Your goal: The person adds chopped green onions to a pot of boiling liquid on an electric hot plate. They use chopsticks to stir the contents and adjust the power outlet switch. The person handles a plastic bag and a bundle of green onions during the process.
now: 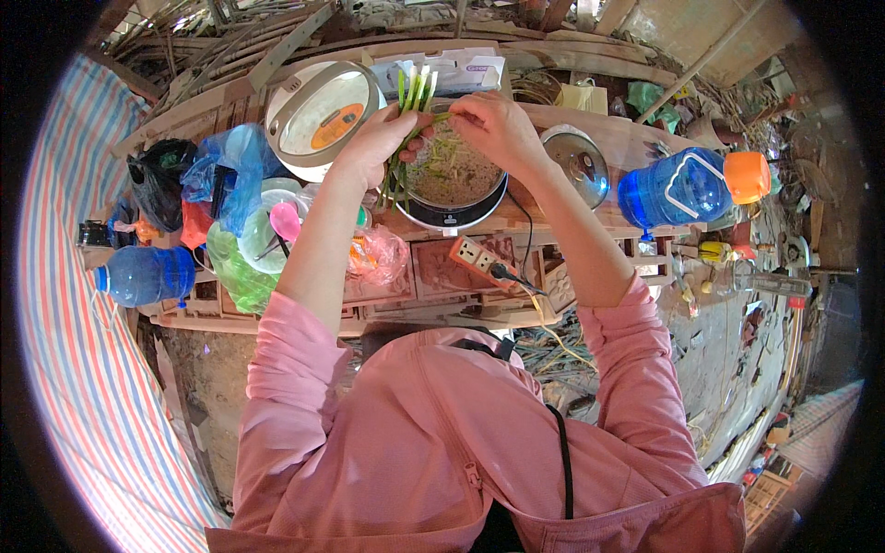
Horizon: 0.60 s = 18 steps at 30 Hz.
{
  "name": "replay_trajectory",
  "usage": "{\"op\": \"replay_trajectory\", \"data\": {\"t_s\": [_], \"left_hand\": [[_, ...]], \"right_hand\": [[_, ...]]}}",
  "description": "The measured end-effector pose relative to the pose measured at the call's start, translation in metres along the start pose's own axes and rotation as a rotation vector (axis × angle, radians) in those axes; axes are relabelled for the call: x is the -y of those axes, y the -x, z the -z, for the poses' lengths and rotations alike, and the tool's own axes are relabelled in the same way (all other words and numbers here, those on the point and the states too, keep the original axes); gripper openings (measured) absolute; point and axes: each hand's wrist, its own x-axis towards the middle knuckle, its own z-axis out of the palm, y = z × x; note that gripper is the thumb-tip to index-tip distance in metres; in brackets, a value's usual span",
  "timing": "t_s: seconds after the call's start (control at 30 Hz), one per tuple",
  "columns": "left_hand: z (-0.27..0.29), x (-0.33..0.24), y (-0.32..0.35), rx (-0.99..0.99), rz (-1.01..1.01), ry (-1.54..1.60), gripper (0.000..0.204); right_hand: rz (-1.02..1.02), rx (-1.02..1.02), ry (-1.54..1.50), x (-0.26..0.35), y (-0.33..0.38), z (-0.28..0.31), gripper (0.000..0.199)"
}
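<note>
Your left hand (376, 147) had its fingers clamped around green stalks (396, 175) above the pot (475, 212); your right hand (498, 129) pinched one stalk between its fingers.

Your two arms extend forward from the lower part of the view and angle inward, so that your hands come near each other. Your left forearm (318, 244) and right forearm (583, 238) are bare. Your left hand (371, 149) is curled in a grip, its fingers bent inward toward the right. Your right hand (498, 129) sits just beside it, wrist bent inward, fingertips gathered in a pinch and directed left.
</note>
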Motion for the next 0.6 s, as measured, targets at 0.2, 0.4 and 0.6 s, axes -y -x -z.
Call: {"op": "replay_trajectory", "data": {"t_s": [0.2,0.4,0.6], "left_hand": [[-0.007,-0.001,-0.003,-0.044,-0.064,-0.119,0.016],[-0.011,-0.002,-0.004,-0.025,-0.093,-0.027,0.019],[-0.009,0.0,-0.005,-0.034,-0.097,-0.061,0.019]], "right_hand": [[0.26,-0.039,0.297,0.004,-0.004,-0.001,0.02],[-0.24,-0.046,-0.309,0.004,-0.003,-0.016,0.014],[-0.317,-0.07,-0.217,-0.006,-0.004,-0.021,0.024]]}}
